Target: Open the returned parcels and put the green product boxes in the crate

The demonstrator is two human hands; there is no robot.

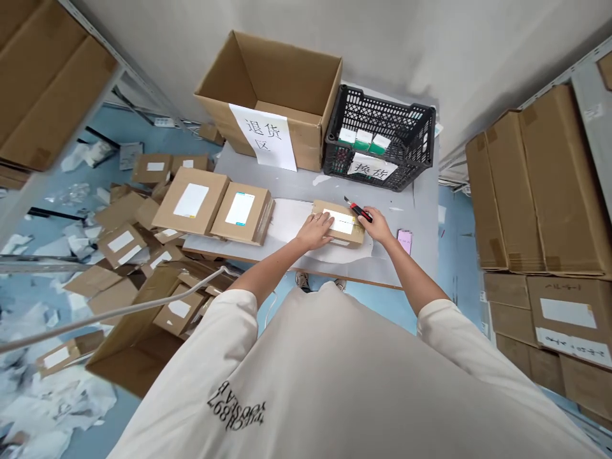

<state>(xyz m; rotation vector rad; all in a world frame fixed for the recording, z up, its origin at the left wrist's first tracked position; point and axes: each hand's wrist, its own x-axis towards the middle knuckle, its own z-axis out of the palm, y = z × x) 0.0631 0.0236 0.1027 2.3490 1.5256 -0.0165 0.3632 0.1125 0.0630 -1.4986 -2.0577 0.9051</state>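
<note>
A small brown parcel (348, 231) with a white label lies on a white sheet (291, 220) on the grey table (415, 255). My left hand (315, 231) rests flat on the parcel's left end, fingers spread. My right hand (377, 224) is closed round a red and black box cutter (357, 210), whose blade points at the parcel's far right edge.
Two flat parcels (217, 204) lie at the table's left. A big open carton (270, 95) with a paper sign and a black crate (382, 137) holding small boxes stand at the back. A pink phone (405, 241) lies right. Parcels litter the floor left; stacked cartons (535, 185) stand right.
</note>
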